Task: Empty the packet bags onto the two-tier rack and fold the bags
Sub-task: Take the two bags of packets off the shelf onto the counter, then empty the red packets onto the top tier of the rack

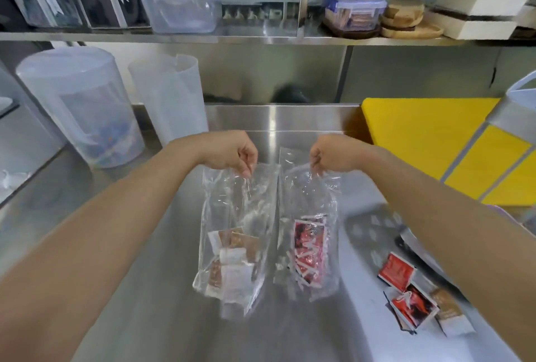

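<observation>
Brown-packet bag (240, 210) pinched in left hand (232, 151) grip, red-packet bag (310, 205) in right hand (333, 154); loose packets (406, 297) beside, perhaps on rack (371, 225).

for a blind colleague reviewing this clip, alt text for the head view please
The left hand pinches up a clear bag of brown and white packets, the right hand a clear bag of red packets, both over a steel counter. Loose packets lie at right, with yellow boards behind them.

free: counter (179, 332) front-centre | blocked: jugs (81, 106) rear-left, yellow board (420, 135) right, loose packets (414, 303) front-right
</observation>
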The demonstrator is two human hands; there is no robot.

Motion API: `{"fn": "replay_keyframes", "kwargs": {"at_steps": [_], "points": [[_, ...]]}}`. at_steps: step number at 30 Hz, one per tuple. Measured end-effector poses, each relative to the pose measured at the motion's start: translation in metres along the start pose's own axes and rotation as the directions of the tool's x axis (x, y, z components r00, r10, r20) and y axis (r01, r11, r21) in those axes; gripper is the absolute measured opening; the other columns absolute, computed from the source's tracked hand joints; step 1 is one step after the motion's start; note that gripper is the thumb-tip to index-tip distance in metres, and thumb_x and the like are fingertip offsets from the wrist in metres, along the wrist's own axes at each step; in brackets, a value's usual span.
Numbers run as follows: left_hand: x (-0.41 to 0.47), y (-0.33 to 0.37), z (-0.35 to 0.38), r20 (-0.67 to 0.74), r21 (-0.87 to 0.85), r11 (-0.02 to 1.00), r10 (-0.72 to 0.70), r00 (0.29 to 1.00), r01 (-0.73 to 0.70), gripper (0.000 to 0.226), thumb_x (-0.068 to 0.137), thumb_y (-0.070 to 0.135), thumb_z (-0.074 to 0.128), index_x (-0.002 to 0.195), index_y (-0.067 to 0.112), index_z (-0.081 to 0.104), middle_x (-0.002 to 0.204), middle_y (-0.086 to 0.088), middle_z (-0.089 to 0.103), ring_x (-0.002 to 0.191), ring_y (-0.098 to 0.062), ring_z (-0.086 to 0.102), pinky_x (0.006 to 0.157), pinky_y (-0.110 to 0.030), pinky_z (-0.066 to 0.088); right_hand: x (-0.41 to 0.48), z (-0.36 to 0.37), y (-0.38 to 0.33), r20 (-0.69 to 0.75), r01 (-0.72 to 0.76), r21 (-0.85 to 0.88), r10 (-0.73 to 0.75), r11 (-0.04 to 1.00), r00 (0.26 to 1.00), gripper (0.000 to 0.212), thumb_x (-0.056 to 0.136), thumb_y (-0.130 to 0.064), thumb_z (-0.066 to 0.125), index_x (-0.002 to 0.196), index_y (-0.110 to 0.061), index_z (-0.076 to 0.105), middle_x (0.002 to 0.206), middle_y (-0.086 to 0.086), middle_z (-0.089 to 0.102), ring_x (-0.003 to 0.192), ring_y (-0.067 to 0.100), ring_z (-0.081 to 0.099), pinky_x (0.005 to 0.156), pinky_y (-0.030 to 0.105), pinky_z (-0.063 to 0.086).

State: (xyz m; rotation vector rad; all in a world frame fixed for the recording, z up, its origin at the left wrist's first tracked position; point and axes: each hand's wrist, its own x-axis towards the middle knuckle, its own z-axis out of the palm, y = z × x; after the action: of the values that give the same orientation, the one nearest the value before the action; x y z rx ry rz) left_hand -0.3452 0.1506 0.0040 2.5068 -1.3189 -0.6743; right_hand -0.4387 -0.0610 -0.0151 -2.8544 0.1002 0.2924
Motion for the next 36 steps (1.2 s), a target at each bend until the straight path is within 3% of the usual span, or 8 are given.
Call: {"fn": "replay_keyframes", "kwargs": {"at_steps": [2, 7, 16, 21, 24, 27, 31, 36], "points": [[0.014, -0.012, 0.0, -0.116, 0.054, 0.998, -0.024, 0.993, 0.03, 0.007, 0.079, 0.016, 0.069, 0.075, 0.02, 0.066, 0.082, 0.0, 0.071, 0.067, -0.007, 0.059, 0.067, -0.028, 0.045, 0.017, 0.008, 0.008, -0.073, -0.038, -0.03, 0.036, 0.999, 0.997, 0.017, 0.08, -0.001, 0.056, 0.077, -0.011, 0.071, 0.09, 0.009, 0.072, 0.084, 0.021, 0.064, 0.081, 0.035, 0.053], [0.047, -0.044, 0.006, -0.279, 0.142, 0.986, -0.045, 0.959, 0.088, 0.008, 0.085, 0.021, 0.062, 0.091, 0.017, 0.066, 0.079, 0.011, 0.059, 0.072, -0.009, 0.053, 0.061, -0.026, 0.037, 0.06, 0.026, 0.027, -0.124, -0.116, -0.043, 0.11, 0.992, 0.986, 0.014, 0.081, -0.007, 0.057, 0.086, -0.003, 0.07, 0.096, 0.014, 0.069, 0.092, 0.029, 0.06, 0.084, 0.04, 0.052], [0.117, -0.11, 0.071, -0.3, 0.142, 0.975, -0.121, 0.946, 0.17, 0.02, 0.088, 0.019, 0.052, 0.106, 0.015, 0.058, 0.106, -0.006, 0.067, 0.1, -0.029, 0.059, 0.084, -0.036, 0.043, 0.122, 0.08, 0.053, -0.048, -0.222, -0.047, 0.22, 0.974, 0.974, 0.018, 0.082, -0.009, 0.052, 0.092, -0.005, 0.067, 0.105, 0.015, 0.067, 0.1, 0.034, 0.06, 0.076, 0.031, 0.043], [0.136, -0.133, 0.106, -0.277, 0.206, 0.957, -0.142, 0.95, 0.204, 0.025, 0.088, 0.023, 0.049, 0.11, 0.013, 0.058, 0.112, -0.007, 0.064, 0.107, -0.029, 0.055, 0.092, -0.038, 0.036, 0.133, 0.11, 0.056, -0.077, -0.281, -0.092, 0.275, 0.955, 0.958, 0.011, 0.079, -0.008, 0.049, 0.074, -0.013, 0.058, 0.104, 0.016, 0.066, 0.098, 0.034, 0.061, 0.08, 0.033, 0.043], [0.136, -0.136, 0.114, -0.316, 0.187, 0.959, -0.148, 0.937, 0.215, 0.031, 0.091, 0.025, 0.047, 0.12, 0.016, 0.053, 0.12, -0.006, 0.059, 0.113, -0.027, 0.05, 0.096, -0.037, 0.031, 0.137, 0.122, 0.051, -0.117, -0.274, -0.191, 0.255, 0.943, 0.96, 0.023, 0.084, -0.01, 0.042, 0.097, -0.008, 0.061, 0.113, 0.014, 0.063, 0.109, 0.031, 0.056, 0.095, 0.037, 0.035], [0.131, -0.13, 0.11, -0.377, 0.174, 0.962, -0.13, 0.917, 0.208, 0.036, 0.091, 0.022, 0.046, 0.126, 0.017, 0.05, 0.129, -0.005, 0.053, 0.121, -0.025, 0.044, 0.101, -0.034, 0.024, 0.139, 0.122, 0.047, -0.138, -0.26, -0.219, 0.234, 0.94, 0.962, 0.025, 0.083, -0.01, 0.041, 0.099, -0.008, 0.06, 0.113, 0.012, 0.061, 0.11, 0.028, 0.053, 0.095, 0.038, 0.03], [0.122, -0.11, 0.098, -0.456, 0.109, 0.975, -0.122, 0.881, 0.192, 0.036, 0.088, 0.017, 0.047, 0.124, 0.015, 0.051, 0.131, -0.004, 0.05, 0.122, -0.024, 0.041, 0.101, -0.031, 0.02, 0.132, 0.12, 0.045, -0.22, -0.245, -0.119, 0.215, 0.962, 0.951, 0.031, 0.088, -0.018, 0.043, 0.116, -0.009, 0.053, 0.124, 0.011, 0.053, 0.118, 0.027, 0.045, 0.097, 0.039, 0.027], [0.108, -0.071, 0.097, -0.549, -0.016, 0.993, -0.108, 0.829, 0.119, 0.044, 0.088, 0.026, 0.052, 0.131, 0.017, 0.045, 0.142, -0.003, 0.042, 0.134, -0.023, 0.031, 0.11, -0.034, 0.017, 0.109, 0.128, 0.048, -0.326, -0.233, 0.064, 0.241, 0.97, 0.914, 0.058, 0.09, -0.038, 0.047, 0.141, -0.017, 0.027, 0.151, 0.007, 0.029, 0.137, 0.026, 0.029, 0.108, 0.046, 0.023]]}}
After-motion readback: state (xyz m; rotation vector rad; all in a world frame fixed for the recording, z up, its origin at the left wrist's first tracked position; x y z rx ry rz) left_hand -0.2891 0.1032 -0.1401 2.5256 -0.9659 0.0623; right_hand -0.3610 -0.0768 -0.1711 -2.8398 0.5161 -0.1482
